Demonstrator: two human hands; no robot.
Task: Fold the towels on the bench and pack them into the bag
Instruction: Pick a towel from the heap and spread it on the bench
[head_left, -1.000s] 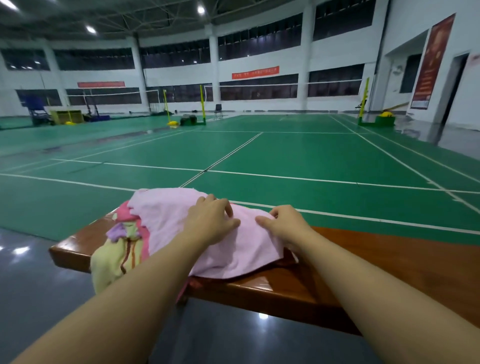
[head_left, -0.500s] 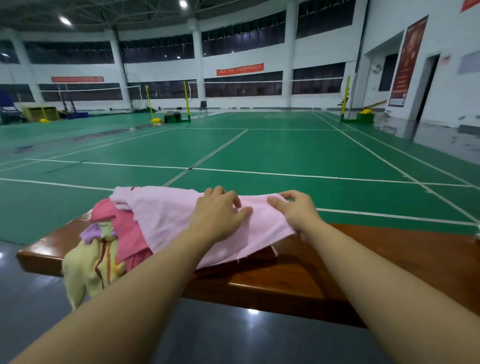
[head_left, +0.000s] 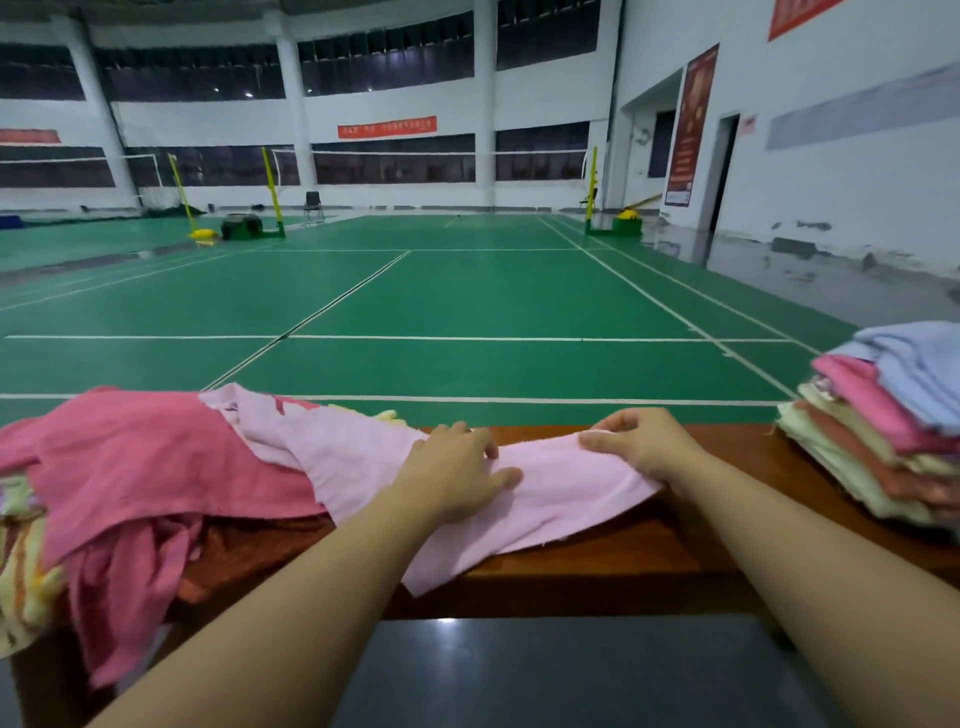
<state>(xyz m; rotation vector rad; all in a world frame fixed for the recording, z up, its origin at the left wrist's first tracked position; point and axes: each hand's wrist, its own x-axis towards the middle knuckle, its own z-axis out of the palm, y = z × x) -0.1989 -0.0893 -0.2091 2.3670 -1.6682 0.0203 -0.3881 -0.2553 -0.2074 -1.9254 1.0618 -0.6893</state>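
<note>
A pale pink towel (head_left: 550, 499) lies stretched across the brown wooden bench (head_left: 613, 561), its near edge hanging over the front. My left hand (head_left: 452, 473) rests on its middle with fingers spread and slightly bent. My right hand (head_left: 639, 441) pinches the towel's far right corner. To the left lies a heap of unfolded towels: a darker pink one (head_left: 135, 467) on top, a yellow striped one (head_left: 21, 566) at the edge. A stack of folded towels (head_left: 883, 436) sits on the bench at the right. No bag is in view.
Beyond the bench spreads a green badminton court (head_left: 467, 301) with white lines and yellow net posts (head_left: 272, 189). Dark grey floor (head_left: 545, 675) lies below the bench's front edge. A wall with a doorway (head_left: 724, 171) stands at the right.
The pale pink towel has been drawn rightward off the heap and spread along the bench. The view has shifted right, bringing the folded stack into sight.
</note>
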